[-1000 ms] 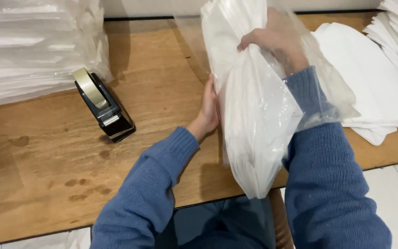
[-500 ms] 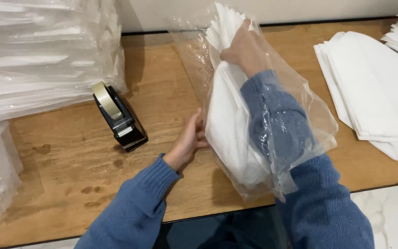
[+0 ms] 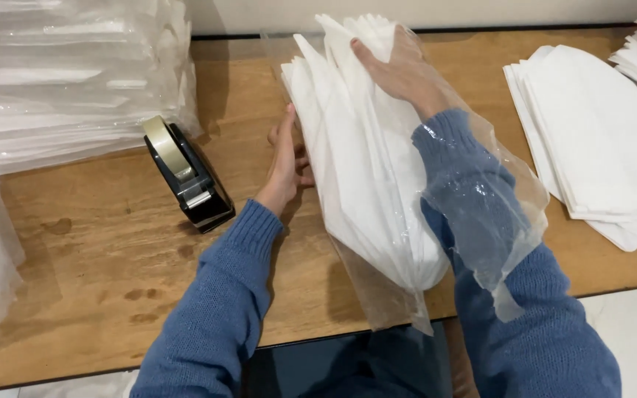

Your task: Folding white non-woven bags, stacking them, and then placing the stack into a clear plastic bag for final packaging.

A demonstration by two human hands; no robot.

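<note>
Wooden table [image 3: 112,265], perhaps stained, against white wall [image 3: 436,11]

A black tape dispenser [image 3: 188,179] sits on my wooden surface [image 3: 112,273], beside stacked bagged packs [image 3: 68,81]; loose white sheets [image 3: 599,140] lie far right.

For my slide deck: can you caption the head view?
Right hand inside a clear bag pressing white sheets; left hand steadies them beside a tape dispenser.
</note>
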